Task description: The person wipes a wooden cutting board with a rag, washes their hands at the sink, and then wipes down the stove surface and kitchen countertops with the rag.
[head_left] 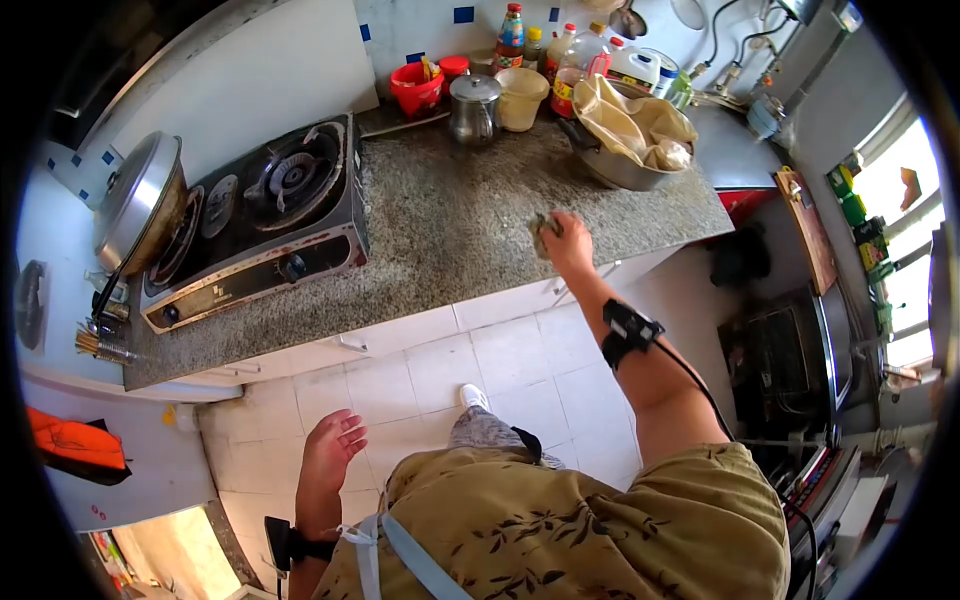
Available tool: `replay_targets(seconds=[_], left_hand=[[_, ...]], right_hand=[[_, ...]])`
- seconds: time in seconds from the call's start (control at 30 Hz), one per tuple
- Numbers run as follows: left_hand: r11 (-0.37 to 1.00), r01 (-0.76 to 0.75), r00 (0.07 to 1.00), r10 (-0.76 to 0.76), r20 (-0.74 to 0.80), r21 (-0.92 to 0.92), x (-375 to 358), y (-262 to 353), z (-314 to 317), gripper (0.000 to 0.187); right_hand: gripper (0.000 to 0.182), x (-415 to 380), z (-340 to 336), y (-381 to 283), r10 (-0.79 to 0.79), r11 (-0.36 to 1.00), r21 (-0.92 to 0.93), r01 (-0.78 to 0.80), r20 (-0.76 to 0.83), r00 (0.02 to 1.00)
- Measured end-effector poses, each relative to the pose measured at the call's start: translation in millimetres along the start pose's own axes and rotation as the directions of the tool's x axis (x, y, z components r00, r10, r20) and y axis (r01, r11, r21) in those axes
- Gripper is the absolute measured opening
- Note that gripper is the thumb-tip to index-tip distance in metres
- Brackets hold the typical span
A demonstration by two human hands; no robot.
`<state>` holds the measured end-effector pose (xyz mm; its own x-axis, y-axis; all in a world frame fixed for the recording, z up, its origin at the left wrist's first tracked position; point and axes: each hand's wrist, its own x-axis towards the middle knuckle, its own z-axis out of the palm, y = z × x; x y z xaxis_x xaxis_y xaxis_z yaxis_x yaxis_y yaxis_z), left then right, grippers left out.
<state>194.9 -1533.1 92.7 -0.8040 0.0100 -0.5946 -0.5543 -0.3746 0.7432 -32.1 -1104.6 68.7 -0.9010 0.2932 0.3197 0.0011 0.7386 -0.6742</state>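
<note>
My right hand [568,243] is closed around a crumpled greenish-grey rag [543,235], held against the granite countertop [440,215] near its front edge. Part of the rag is hidden beneath my fingers. A darker, wet-looking patch lies on the stone to the left of and behind it. Behind my right hand stands a metal pan [630,175] with a beige cloth [625,115] heaped in it. My left hand [333,447] hangs in the air in front of the cabinets, fingers loosely apart, holding nothing.
A black gas stove [270,190] with a lidded wok [145,205] takes up the counter's left side. Along the wall stand a metal pot [475,108], a cream tub [520,98], a red basket [417,90] and several bottles. At right, a wooden board [806,230] leans upright.
</note>
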Motion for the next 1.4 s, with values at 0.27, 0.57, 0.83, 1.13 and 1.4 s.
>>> replay_targets(seconds=[0.27,0.57,0.83,1.13,1.4], left_hand=[[0.999,0.031,0.998,-0.03,-0.05,0.022,35,30,36,0.033],[0.997,0.072,0.997,-0.072,0.014,0.011,72,37,53,0.033],[0.989,0.119,0.992,-0.122,0.028,0.09,95,47,71,0.03],[0.982,0.185,0.983,-0.185,-0.001,0.041,99,37,54,0.03],[0.987,0.159,0.987,-0.159,0.027,0.019,101,35,51,0.029]], right_hand=[[0.025,43,90,19,-0.236,0.901,-0.311,0.302,0.234,0.943],[0.02,-15,62,14,-0.402,0.828,-0.182,0.531,0.467,0.788],[0.011,28,73,18,-0.35,0.855,-0.268,0.443,0.333,0.876],[0.01,42,75,19,-0.394,0.829,-0.289,0.48,0.307,0.866],[0.015,0,59,12,-0.393,0.82,-0.239,0.52,0.426,0.815]])
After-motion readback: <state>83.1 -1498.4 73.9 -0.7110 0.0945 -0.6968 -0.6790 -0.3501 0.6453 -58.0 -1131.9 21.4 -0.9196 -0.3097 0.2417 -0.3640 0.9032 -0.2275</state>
